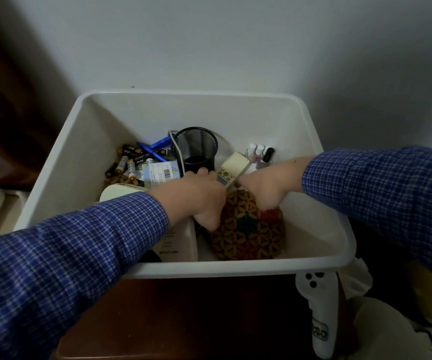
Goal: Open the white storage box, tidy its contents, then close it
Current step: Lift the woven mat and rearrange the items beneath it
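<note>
The white storage box [53, 178] stands open with no lid on it. Both my hands are down inside it. My left hand [196, 201] and my right hand [266, 188] each curl their fingers over the upper edge of a round brown, red and green beaded mat [248, 235] near the front wall. A cream remote control [234, 167] lies tilted between the two hands, touching the knuckles of my left hand. A black mesh pen cup [195, 148] stands upright just behind them.
Several batteries [125, 165], blue pens [155, 149] and a barcode card [161, 174] fill the box's back left. Nail polish bottles [260, 153] stand at the back right. A white bottle [181, 242] lies under my left forearm. A white controller [318, 315] hangs outside, front right.
</note>
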Available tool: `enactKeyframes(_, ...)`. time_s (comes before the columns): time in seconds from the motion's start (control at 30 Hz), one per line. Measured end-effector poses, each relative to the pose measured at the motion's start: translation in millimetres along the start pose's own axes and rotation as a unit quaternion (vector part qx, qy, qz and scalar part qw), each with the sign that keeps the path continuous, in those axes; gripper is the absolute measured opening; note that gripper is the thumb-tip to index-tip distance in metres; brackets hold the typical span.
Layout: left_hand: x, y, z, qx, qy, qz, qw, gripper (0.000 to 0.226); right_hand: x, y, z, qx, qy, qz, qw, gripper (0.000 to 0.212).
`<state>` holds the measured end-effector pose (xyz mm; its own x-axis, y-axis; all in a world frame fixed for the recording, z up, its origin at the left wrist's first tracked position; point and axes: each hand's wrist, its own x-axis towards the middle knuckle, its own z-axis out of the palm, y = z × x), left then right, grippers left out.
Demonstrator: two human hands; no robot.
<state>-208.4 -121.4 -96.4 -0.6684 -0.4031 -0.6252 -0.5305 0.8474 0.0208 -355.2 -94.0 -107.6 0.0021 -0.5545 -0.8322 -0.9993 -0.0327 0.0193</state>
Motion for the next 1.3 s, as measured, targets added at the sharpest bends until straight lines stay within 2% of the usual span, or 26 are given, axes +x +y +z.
enactKeyframes(0.13, -3, 0, -3, -0.007, -0.006, -0.001, 1.000, 0.052, 0, 0, 0, 0.001, 0.009, -0.006, 1.000, 0.032)
enactKeyframes(0.33, -2, -1, -4, -0.027, -0.021, -0.013, 0.999, 0.053, 1, 1, -4, 0.006, 0.016, -0.019, 1.000, 0.022)
enactKeyframes(0.43, -2, -1, -2, -0.034, -0.024, -0.015, 0.999, 0.060, 3, 1, -7, 0.006, 0.017, -0.013, 1.000, 0.033)
enactKeyframes(0.57, 0, -1, -2, -0.036, -0.031, -0.018, 0.999, 0.060, 3, 2, -4, 0.023, -0.001, -0.034, 0.999, 0.063)
enactKeyframes(0.73, 2, -2, -1, -0.038, -0.040, -0.022, 0.998, 0.066, 1, -3, -9, 0.047, 0.009, -0.040, 0.998, 0.044)
enactKeyframes(0.9, 3, -3, -2, -0.039, -0.056, -0.022, 0.997, 0.067, 8, -7, -2, 0.069, -0.020, -0.037, 0.997, 0.066)
enactKeyframes(0.97, 2, -1, -1, -0.030, -0.060, -0.015, 0.998, 0.062, 10, -8, -1, 0.077, -0.032, -0.032, 0.996, 0.062)
enactKeyframes(1.07, -1, 2, 0, -0.021, -0.069, -0.004, 0.997, 0.036, 11, -11, 1, 0.061, -0.045, -0.027, 0.997, 0.058)
enactKeyframes(1.17, -2, 3, 2, -0.031, -0.053, -0.002, 0.998, 0.031, 8, -10, 1, 0.044, -0.039, -0.022, 0.998, 0.060)
enactKeyframes(1.3, -4, 5, 3, -0.034, -0.038, -0.001, 0.999, 0.056, 2, -8, 0, 0.071, -0.027, -0.025, 0.997, 0.046)
